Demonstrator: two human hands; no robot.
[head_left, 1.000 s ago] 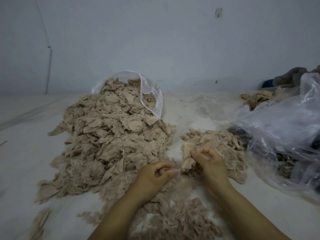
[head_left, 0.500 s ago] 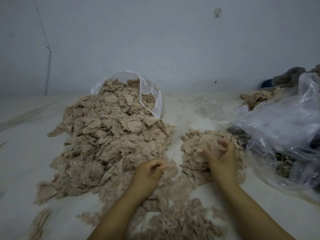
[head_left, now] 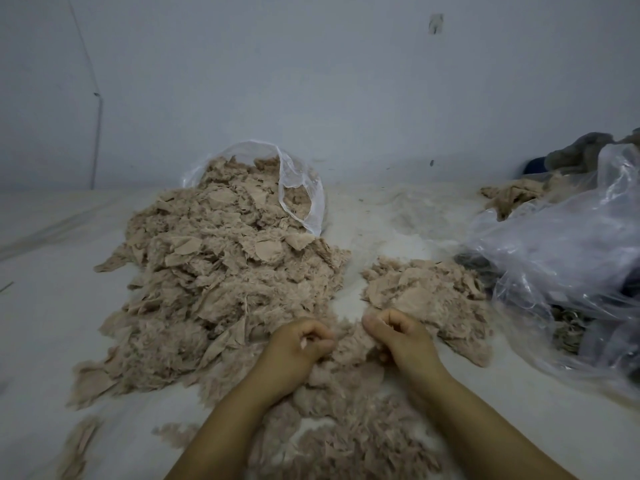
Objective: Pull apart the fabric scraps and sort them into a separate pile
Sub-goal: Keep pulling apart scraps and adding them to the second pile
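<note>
Since half a second ago the right hand [head_left: 398,336] has drawn back from over the small pile toward the lower middle of the frame, and now sits close beside the left hand [head_left: 298,344], the two nearly level just below centre.

Behind everything, a pale wall [head_left: 311,81] fills the upper half of the frame, with a thin cord [head_left: 98,133] running down its left side. Below it a white surface [head_left: 45,306] spreads across the lower half. On the left of centre lies the big heap of beige fabric scraps [head_left: 221,282], spilling out of a clear plastic bag [head_left: 301,188] whose open mouth stands at the heap's upper end. At the right edge of the frame a larger crumpled plastic bag [head_left: 561,258] lies on the surface, with dark and beige cloth [head_left: 519,195] bunched behind it in the upper right. Right of centre, apart from the big heap and just beside that crumpled bag, sits the small sorted pile [head_left: 426,292]. More loose scraps [head_left: 346,438] are strewn along the bottom middle, under and between the forearms.

Both hands rest on the scraps just below the gap between heap and pile. Left-hand fingers [head_left: 311,332] are curled in against the thumb, and a pale bit shows pinched there. The right-hand fingers are curled into a loose fist over the scraps; whether they grip a piece cannot be told, as the fingertips are tucked under.
</note>
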